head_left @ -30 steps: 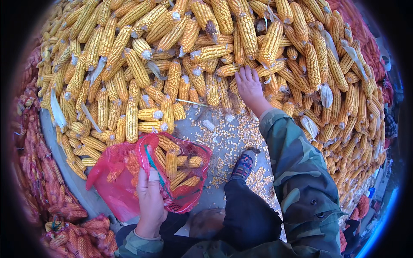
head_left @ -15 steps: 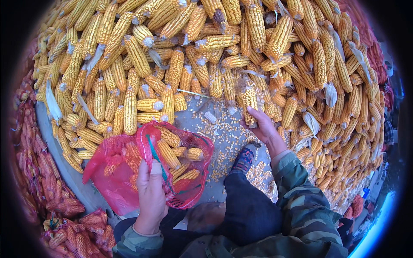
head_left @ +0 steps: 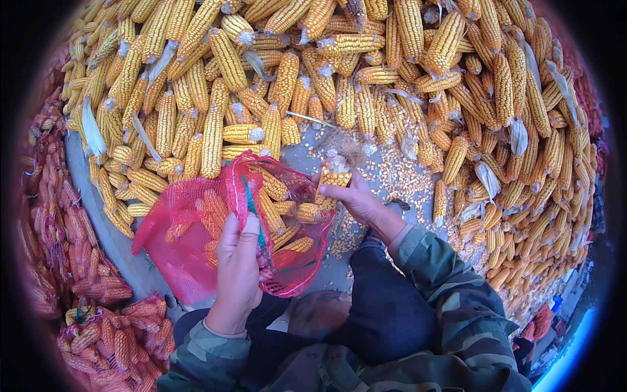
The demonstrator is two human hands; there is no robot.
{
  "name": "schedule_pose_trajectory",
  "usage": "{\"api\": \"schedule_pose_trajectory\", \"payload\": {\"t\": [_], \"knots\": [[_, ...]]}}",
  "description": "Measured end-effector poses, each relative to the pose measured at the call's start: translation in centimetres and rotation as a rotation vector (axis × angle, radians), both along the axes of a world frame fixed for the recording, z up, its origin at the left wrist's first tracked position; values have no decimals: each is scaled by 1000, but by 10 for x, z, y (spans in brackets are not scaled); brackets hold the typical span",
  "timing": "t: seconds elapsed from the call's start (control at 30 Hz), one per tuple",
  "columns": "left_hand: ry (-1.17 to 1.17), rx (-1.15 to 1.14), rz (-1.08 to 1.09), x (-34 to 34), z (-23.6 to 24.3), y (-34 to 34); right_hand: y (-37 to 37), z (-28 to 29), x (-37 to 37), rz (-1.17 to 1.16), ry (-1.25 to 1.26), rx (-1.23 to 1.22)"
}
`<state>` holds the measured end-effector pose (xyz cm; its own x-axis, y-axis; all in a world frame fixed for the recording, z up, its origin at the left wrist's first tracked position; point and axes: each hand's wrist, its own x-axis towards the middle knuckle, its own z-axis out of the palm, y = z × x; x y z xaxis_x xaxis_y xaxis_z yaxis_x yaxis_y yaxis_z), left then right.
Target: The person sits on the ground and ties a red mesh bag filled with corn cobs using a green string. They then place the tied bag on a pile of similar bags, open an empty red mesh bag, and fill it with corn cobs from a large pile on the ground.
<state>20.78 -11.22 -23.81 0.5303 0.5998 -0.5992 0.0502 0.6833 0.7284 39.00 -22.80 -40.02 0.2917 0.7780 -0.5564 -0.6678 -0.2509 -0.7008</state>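
Observation:
My left hand is closed on the rim of a red mesh bag, with a pale wrap around one finger. The bag's mouth gapes toward the right, and several yellow corn cobs lie inside it. In my right hand is another corn cob, partly hidden by my fingers, with dry silk at its upper end. That cob is at the right edge of the bag's mouth. Whether it touches the mesh I cannot tell.
A large heap of corn cobs curves around the far side and the right. Loose kernels litter the grey ground. Filled red mesh bags lie at the left. My shoe and knees are below my right hand.
My right hand has carried the corn cob left from the heap's edge to the bag's mouth. My left hand still grips the bag. The whole view has shifted slightly.

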Motion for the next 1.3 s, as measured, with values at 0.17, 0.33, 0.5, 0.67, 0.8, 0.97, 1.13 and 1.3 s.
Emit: {"api": "schedule_pose_trajectory", "payload": {"t": [0.17, 0.33, 0.5, 0.67, 0.8, 0.97, 1.13, 1.3], "knots": [[200, -35, -10, 1, 1, 0, 32, -28, -61, 180, 21, 14], [200, -25, 91, 5, 2, -4, 34, -40, -97, 394, 205, 31], [209, -29, 77, 1, 0, -1, 36, -29, -86, 535, -68, -1], [96, -2, 97, 0, -1, 1, 0, -18, -3, 279, 175, -62], [117, 7, 117, 6, 5, -1, -103, -8, 71, 1081, -1028, -784], [78, -18, 68, 9, 2, -4, -106, 19, 154, 393, -1430, -574], [-333, -216, -100, 10, -14, 12, 35, 59, 283, -427, -1130, -572], [69, -88, -9, 19, -18, 7, 78, 57, 272, -390, -1253, -845]]}}
